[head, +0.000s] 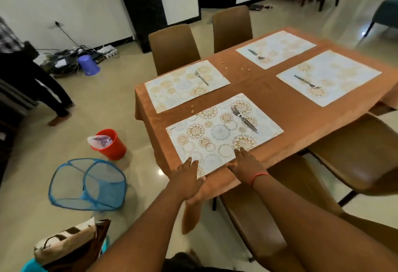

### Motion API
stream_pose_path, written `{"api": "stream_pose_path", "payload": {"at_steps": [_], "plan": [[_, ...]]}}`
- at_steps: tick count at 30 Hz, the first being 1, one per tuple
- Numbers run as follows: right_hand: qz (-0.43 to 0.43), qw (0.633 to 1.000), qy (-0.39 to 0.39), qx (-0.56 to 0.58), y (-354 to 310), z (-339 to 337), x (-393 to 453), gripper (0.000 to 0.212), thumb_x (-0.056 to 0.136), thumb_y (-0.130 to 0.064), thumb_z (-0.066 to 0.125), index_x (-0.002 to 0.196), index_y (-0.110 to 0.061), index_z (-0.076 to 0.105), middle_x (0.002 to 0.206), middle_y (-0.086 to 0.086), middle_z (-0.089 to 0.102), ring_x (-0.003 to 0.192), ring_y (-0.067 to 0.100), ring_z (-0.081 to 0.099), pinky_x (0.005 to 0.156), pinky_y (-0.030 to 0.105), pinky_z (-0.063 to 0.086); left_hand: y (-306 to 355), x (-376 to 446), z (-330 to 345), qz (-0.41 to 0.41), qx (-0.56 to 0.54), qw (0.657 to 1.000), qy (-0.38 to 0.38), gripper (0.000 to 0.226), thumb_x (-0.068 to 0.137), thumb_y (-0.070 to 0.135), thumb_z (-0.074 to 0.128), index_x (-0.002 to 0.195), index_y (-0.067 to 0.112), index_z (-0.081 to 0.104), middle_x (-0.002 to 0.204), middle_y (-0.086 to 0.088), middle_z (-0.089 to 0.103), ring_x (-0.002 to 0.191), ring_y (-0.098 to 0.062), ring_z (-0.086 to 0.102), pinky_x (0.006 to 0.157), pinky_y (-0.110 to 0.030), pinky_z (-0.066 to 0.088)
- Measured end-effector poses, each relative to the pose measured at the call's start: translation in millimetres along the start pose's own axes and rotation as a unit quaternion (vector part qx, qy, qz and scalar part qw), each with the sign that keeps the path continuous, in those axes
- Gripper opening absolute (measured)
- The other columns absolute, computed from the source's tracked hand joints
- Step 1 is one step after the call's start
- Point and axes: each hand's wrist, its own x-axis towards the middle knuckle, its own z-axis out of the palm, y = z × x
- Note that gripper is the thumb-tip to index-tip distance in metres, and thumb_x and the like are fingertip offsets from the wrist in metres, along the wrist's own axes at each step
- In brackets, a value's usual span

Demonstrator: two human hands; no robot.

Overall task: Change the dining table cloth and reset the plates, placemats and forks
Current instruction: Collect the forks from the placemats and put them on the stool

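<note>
An orange-brown cloth [277, 101] covers the dining table. Several patterned placemats lie on it, each with a fork. The nearest placemat [219, 133] carries a fork [244, 119] near its right side. My left hand [187, 178] lies flat on that mat's near left corner with straight fingers. My right hand [247, 164] rests with straight fingers on the mat's near edge. Another placemat [183, 84] with a fork [201, 78] lies behind it. Two more mats [329, 76] [276, 48] lie at the right. No plates are in view.
Small crumbs [192, 108] dot the cloth between mats. Brown chairs [174, 47] [232, 27] stand at the far side, others [357, 153] at the right. On the floor are a red bucket [111, 145], a blue mesh hamper [88, 183] and a folded cloth [71, 243]. A person's legs [53, 97] stand at the left.
</note>
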Motion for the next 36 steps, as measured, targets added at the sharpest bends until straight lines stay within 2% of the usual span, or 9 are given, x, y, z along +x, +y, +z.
{"api": "stream_pose_path", "payload": {"at_steps": [6, 10, 13, 17, 21, 25, 29, 33, 36], "plan": [[0.035, 0.999, 0.014, -0.006, 25, -31, 54, 0.075, 0.098, -0.06, 0.037, 0.157, -0.018, 0.015, 0.166, 0.004, 0.009, 0.152, 0.028, 0.012, 0.119, 0.052, 0.023, 7, 75, -4, 0.051, 0.007, 0.998, -0.025, 0.072, 0.1, 0.054, 0.039, 0.157, 0.021, 0.012, 0.166, -0.007, 0.006, 0.15, -0.033, 0.018, 0.119, -0.055, 0.02], [0.079, 0.996, 0.031, -0.02, 31, -53, 111, 0.067, 0.097, -0.055, 0.045, 0.149, -0.015, 0.032, 0.158, 0.009, 0.03, 0.142, 0.032, 0.033, 0.109, 0.05, 0.038, 2, 138, -12, 0.087, 0.016, 0.996, -0.017, 0.068, 0.101, 0.052, 0.04, 0.157, 0.019, 0.017, 0.166, -0.007, 0.01, 0.15, -0.032, 0.019, 0.119, -0.054, 0.02], [0.137, 0.989, 0.051, -0.008, 33, -66, 156, 0.061, 0.096, -0.049, 0.05, 0.145, -0.015, 0.039, 0.145, 0.011, 0.043, 0.129, 0.034, 0.046, 0.102, 0.049, 0.044, -13, 192, -21, 0.118, 0.004, 0.993, -0.003, 0.061, 0.1, 0.046, 0.043, 0.153, 0.018, 0.029, 0.162, -0.007, 0.025, 0.146, -0.031, 0.029, 0.118, -0.052, 0.025], [0.205, 0.976, 0.074, -0.007, 33, -70, 193, 0.05, 0.097, -0.04, 0.052, 0.139, -0.015, 0.045, 0.138, 0.011, 0.046, 0.124, 0.035, 0.048, 0.1, 0.049, 0.045, -40, 239, -30, 0.203, 0.018, 0.973, 0.103, 0.038, 0.094, 0.031, 0.05, 0.127, 0.014, 0.061, 0.126, -0.007, 0.062, 0.11, -0.03, 0.062, 0.095, -0.047, 0.047], [0.235, 0.963, 0.125, -0.047, 28, -59, 218, 0.033, 0.097, -0.026, 0.048, 0.128, -0.015, 0.05, 0.127, 0.011, 0.051, 0.113, 0.034, 0.051, 0.089, 0.046, 0.048, -50, 285, -44, 0.217, -0.002, 0.966, 0.143, 0.031, 0.09, 0.026, 0.047, 0.111, 0.014, 0.067, 0.106, -0.005, 0.067, 0.091, -0.027, 0.065, 0.077, -0.043, 0.049], [0.279, 0.952, 0.129, 0.013, 17, -47, 226, 0.025, 0.096, -0.021, 0.046, 0.118, -0.012, 0.055, 0.116, 0.014, 0.058, 0.107, 0.034, 0.056, 0.085, 0.044, 0.051, -32, 311, -50, 0.224, -0.048, 0.969, 0.094, 0.027, 0.095, 0.026, 0.051, 0.117, 0.016, 0.063, 0.113, -0.003, 0.064, 0.1, -0.025, 0.062, 0.084, -0.041, 0.047], [0.292, 0.936, 0.085, 0.178, -7, -41, 225, 0.014, 0.096, -0.019, 0.054, 0.099, -0.012, 0.066, 0.098, 0.011, 0.068, 0.089, 0.026, 0.062, 0.077, 0.032, 0.049, -20, 316, -43, 0.207, -0.118, 0.969, 0.06, 0.022, 0.098, 0.025, 0.05, 0.113, 0.015, 0.062, 0.109, -0.004, 0.064, 0.1, -0.024, 0.06, 0.086, -0.04, 0.048], [0.251, 0.914, 0.103, 0.301, -23, -45, 209, 0.017, 0.093, -0.021, 0.061, 0.084, -0.009, 0.068, 0.084, 0.008, 0.067, 0.079, 0.022, 0.058, 0.072, 0.029, 0.044, 3, 302, -50, 0.125, -0.284, 0.95, -0.024, 0.024, 0.102, 0.031, 0.047, 0.105, 0.013, 0.063, 0.101, -0.003, 0.064, 0.092, -0.018, 0.059, 0.078, -0.03, 0.046], [0.195, 0.908, 0.105, 0.354, -42, -50, 199, 0.016, 0.092, -0.02, 0.064, 0.085, -0.009, 0.071, 0.08, 0.005, 0.067, 0.077, 0.02, 0.059, 0.074, 0.03, 0.046, 11, 288, -60, 0.048, -0.378, 0.918, -0.108, 0.031, 0.104, 0.039, 0.041, 0.104, 0.016, 0.062, 0.104, -0.003, 0.067, 0.097, -0.02, 0.062, 0.085, -0.034, 0.048]]}}
